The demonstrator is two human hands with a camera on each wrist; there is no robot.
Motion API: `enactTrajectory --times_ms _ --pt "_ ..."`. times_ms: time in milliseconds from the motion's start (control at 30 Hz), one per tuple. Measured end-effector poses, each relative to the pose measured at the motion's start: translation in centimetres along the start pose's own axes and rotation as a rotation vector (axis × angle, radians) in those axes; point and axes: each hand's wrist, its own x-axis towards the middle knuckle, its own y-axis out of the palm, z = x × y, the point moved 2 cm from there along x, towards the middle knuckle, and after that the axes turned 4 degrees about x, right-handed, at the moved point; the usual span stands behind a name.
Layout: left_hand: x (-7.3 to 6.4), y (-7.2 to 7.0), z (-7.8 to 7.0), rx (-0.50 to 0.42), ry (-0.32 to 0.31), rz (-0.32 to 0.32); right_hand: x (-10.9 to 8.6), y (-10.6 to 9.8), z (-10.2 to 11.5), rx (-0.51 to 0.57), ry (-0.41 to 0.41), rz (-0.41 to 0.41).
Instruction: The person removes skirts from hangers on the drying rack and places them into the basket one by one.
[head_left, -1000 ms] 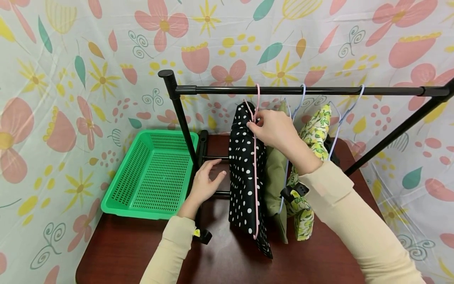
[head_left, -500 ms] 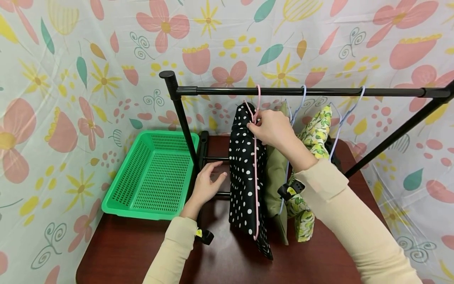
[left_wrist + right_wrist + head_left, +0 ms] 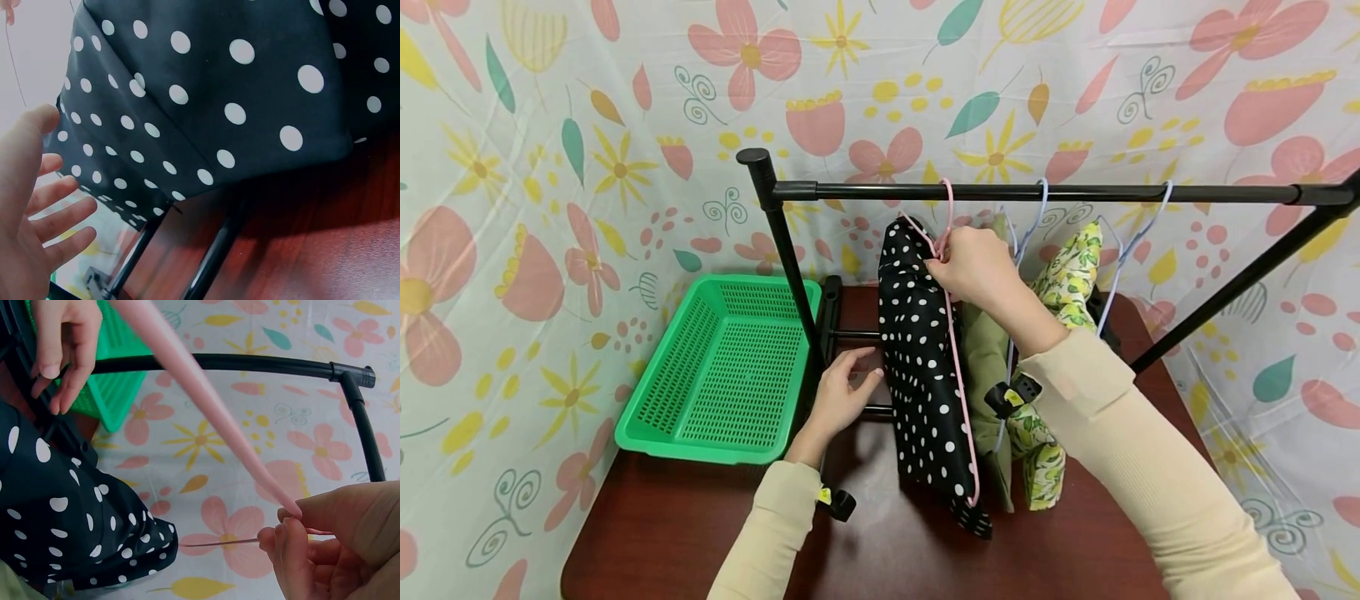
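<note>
My right hand (image 3: 977,262) pinches a pink clothes hanger (image 3: 212,406) at the neck just below its hook. The hook loops over the black rack's rod (image 3: 865,192). From this hanger hangs a black garment with white dots (image 3: 921,367), its kind unclear because it is folded. My left hand (image 3: 841,392) is held beside the dotted cloth, fingers spread and relaxed. In the left wrist view, the left thumb is close to the cloth's edge; whether it touches cannot be told. Just right of the dotted garment hangs an olive-green one (image 3: 981,358), partly behind my right arm.
A yellow-and-green lemon-print garment (image 3: 1043,475) hangs further right, on a blue hanger (image 3: 1165,200). Another blue hanger (image 3: 1042,204) carries the olive cloth. Left of the rack sits a green perforated basket (image 3: 741,383) on the dark red table (image 3: 685,533). A flower-print sheet (image 3: 625,100) surrounds everything.
The dotted garment and pink hanger have swung, their lower near end moving right. My right hand keeps its pinch on the neck. The left hand has shifted slightly toward the cloth.
</note>
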Motion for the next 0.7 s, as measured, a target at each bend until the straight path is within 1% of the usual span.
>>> enactTrajectory --times_ms 267,500,700 --pt "-0.4 0.6 0.3 -0.035 -0.039 0.024 0.1 0.0 -0.1 0.018 0.009 -0.006" --pt "-0.8 0.9 0.7 -0.034 -0.04 0.008 0.2 0.0 -0.1 0.024 0.007 -0.032" --pt "-1.1 1.4 1.2 -0.039 -0.059 0.011 0.2 0.0 0.0 0.048 0.015 -0.053"
